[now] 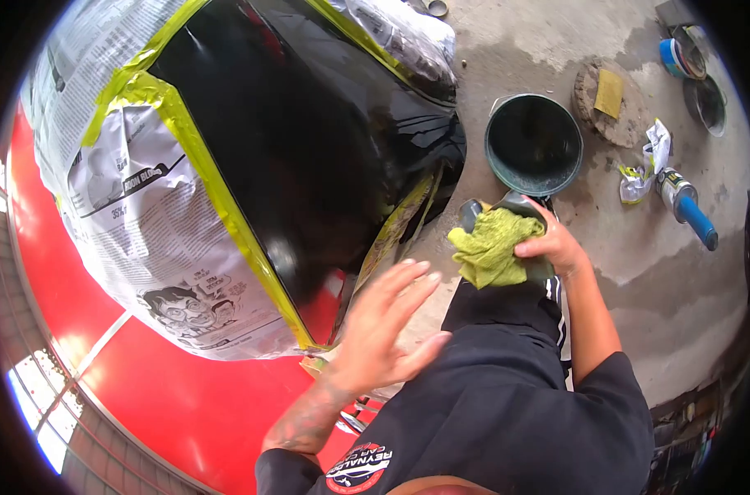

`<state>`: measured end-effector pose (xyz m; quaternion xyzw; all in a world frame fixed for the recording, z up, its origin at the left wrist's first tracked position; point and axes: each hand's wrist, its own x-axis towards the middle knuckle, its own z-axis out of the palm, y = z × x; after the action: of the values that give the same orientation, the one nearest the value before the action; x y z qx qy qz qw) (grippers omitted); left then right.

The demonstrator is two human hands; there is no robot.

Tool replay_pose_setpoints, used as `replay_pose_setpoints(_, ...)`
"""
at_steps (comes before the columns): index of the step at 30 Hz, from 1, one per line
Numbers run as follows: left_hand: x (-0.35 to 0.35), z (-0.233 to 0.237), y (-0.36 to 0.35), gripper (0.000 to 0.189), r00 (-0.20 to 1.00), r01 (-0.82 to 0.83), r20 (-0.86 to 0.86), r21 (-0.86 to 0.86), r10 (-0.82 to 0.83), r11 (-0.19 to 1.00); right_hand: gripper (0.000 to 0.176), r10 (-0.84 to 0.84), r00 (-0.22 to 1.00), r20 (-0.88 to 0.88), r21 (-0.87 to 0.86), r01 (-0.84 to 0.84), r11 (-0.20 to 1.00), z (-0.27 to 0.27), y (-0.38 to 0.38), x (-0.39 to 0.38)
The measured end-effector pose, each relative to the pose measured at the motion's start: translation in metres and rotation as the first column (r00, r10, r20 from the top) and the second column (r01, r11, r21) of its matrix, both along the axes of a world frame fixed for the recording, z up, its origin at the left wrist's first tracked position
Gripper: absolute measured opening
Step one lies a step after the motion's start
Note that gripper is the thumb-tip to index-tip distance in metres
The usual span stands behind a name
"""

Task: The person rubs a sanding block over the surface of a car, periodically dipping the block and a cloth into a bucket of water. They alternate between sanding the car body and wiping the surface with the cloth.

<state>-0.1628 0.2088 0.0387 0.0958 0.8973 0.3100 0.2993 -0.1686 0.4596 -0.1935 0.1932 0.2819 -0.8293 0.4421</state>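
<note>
My right hand (554, 246) is closed on a crumpled yellow-green cloth (494, 247), held in front of my body near the bucket. A dark, curved object (519, 204) shows behind the cloth in the same grip; its kind I cannot make out. My left hand (387, 330) has its fingers stretched out and holds nothing. It is raised beside the lower corner of a glossy black car panel (284, 132), apparently not touching it. Yellow-green masking tape (214, 198) and printed newspaper (144, 190) border the panel.
A dark bucket (488, 148) of dark liquid stands on the concrete floor (515, 41). Beyond it, a yellow sheet (609, 91) lies on a round slab (626, 124). Right of these are crumpled paper (657, 147), a blue-ended can (695, 216) and further containers (706, 103). Red bodywork (193, 412) extends left.
</note>
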Motion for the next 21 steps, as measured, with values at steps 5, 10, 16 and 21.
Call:
replay_pose_setpoints(5,0.029,-0.055,0.033,0.108,0.88,-0.431,0.3,0.172,0.369,0.886,0.076,0.108,0.969,-0.221,-0.004,-0.111,0.994,0.039,-0.014,-0.005)
replay_pose_setpoints(10,0.031,-0.083,0.038,0.096,0.834,-0.551,0.234,0.301,0.5,0.778,0.087,0.106,0.919,-0.379,-0.065,-0.141,0.988,0.054,-0.019,0.006)
replay_pose_setpoints(16,0.049,-0.086,0.046,0.06,0.782,-0.604,0.086,0.344,0.617,0.719,0.069,0.084,0.981,-0.176,-0.065,-0.097,0.993,0.082,-0.005,0.015)
replay_pose_setpoints(21,0.084,-0.072,0.028,0.045,0.681,-0.687,0.228,0.53,0.696,0.498,0.062,-0.036,0.999,-0.03,-0.152,0.031,0.988,0.078,0.01,0.036)
